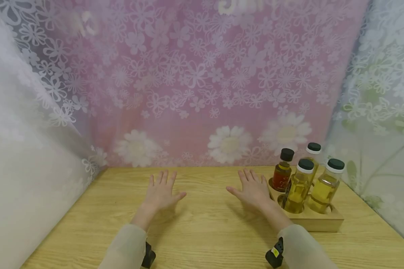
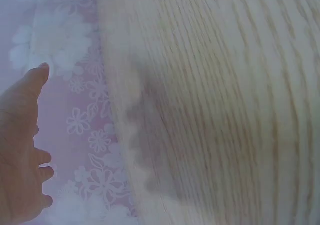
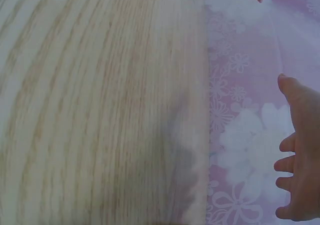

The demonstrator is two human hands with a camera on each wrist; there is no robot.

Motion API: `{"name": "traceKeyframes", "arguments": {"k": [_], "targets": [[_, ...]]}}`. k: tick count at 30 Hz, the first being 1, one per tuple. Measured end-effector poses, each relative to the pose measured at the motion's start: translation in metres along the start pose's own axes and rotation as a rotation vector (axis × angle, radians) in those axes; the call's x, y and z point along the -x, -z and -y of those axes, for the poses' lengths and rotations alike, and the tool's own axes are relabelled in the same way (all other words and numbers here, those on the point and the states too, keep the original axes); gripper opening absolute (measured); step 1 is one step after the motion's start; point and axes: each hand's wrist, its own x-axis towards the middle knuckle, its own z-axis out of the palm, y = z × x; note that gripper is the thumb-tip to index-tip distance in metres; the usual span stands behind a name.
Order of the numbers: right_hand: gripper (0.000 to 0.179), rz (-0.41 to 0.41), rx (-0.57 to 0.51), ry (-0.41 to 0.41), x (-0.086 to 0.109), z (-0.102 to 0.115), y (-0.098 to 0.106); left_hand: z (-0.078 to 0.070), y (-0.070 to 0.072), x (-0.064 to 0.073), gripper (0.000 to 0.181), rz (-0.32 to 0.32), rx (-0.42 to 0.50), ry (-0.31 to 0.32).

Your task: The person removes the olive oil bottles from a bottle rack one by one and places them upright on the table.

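Note:
My left hand is held over the left middle of the wooden table, fingers spread and nothing in it. Its shadow falls on the wood in the left wrist view. My right hand is likewise spread and holds nothing, just left of a wooden rack. Four things stand in that rack: a dark-capped bottle of reddish-brown liquid, and bottles of yellow liquid, one at the front left, one at the right, one behind. The right hand partly overlaps the rack's left edge in the head view.
The wood-grain table runs back to a pink flowered curtain. Pale curtains hang at the left and right. A small black device sits at the right wrist, another at the left.

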Motion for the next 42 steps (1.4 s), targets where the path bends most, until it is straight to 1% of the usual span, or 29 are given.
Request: {"name": "traceKeyframes", "arguments": {"k": [3,5,9,11,13,16,18,20,21,26,32,37,42], "targets": [[0.09,-0.007,-0.087,-0.011,0.002,0.0,0.005,-0.003,0.002,0.001,0.092,0.012,0.017,-0.009],[0.09,-0.021,-0.166,-0.017,0.004,-0.001,0.009,-0.006,0.003,0.001,0.094,0.006,0.062,-0.022],[0.089,-0.034,-0.317,-0.024,0.009,-0.004,0.015,-0.014,0.004,0.001,0.092,-0.047,0.215,-0.042],[0.086,-0.032,-0.394,-0.019,0.012,-0.005,0.018,-0.019,0.004,0.001,0.091,-0.067,0.287,-0.037],[0.082,-0.035,-0.458,-0.002,0.015,-0.006,0.021,-0.025,0.005,0.001,0.09,-0.076,0.368,-0.022],[0.075,-0.037,-0.528,0.022,0.021,-0.007,0.024,-0.036,0.008,0.002,0.089,-0.072,0.473,0.022],[0.072,-0.041,-0.543,0.03,0.025,-0.007,0.028,-0.043,0.01,0.003,0.086,-0.071,0.53,0.039],[0.07,-0.042,-0.558,0.023,0.03,-0.007,0.033,-0.049,0.011,0.005,0.084,-0.069,0.565,0.051],[0.07,-0.048,-0.56,0.023,0.033,-0.007,0.035,-0.052,0.012,0.005,0.084,-0.068,0.58,0.045],[0.063,-0.084,-0.609,0.02,0.046,-0.009,0.05,-0.064,0.012,0.006,0.084,-0.053,0.636,-0.017],[0.054,-0.133,-0.617,0.033,0.058,-0.015,0.068,-0.082,0.016,0.007,0.083,-0.019,0.696,-0.07],[0.056,-0.121,-0.614,0.015,0.068,-0.019,0.082,-0.096,0.021,0.01,0.083,0.006,0.719,-0.112],[0.056,-0.109,-0.614,-0.006,0.078,-0.023,0.095,-0.106,0.024,0.012,0.082,0.047,0.733,-0.139]]}}
